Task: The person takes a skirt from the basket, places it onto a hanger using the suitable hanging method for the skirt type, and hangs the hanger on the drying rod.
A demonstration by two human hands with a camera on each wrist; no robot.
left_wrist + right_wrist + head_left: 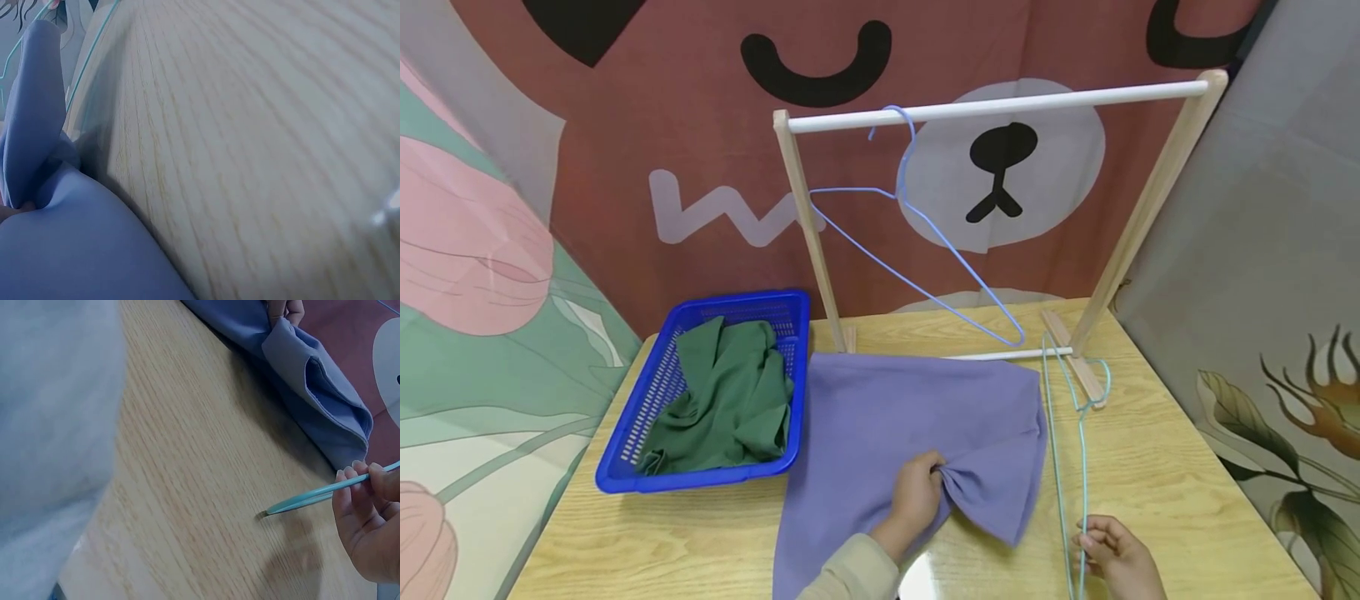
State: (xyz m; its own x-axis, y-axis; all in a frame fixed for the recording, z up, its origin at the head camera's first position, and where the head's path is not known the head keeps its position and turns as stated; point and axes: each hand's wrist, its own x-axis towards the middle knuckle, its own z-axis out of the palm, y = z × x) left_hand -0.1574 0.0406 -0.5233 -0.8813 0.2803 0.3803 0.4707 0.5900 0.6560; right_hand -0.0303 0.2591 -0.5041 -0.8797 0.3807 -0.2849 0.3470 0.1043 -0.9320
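A purple cloth garment (880,417) lies spread on the table. My left hand (917,497) grips a bunched fold of it near its front right part, and creases fan out from the fingers. In the right wrist view the lifted garment edge (325,394) gapes like an opening. To the right of the garment, my right hand (1116,554) pinches a mint-green hanger (1083,467) between thumb and fingers. The hanger stands on its side, its hook toward the rack's right foot. The left wrist view shows the purple fabric (81,231) close up, with the fingers mostly hidden.
A wooden rack with a white rail (1000,103) stands at the back, and a blue hanger (917,292) hangs from it. On the left, a blue basket (617,479) contains a green garment (722,408). Printed curtains surround the wooden table (1187,500).
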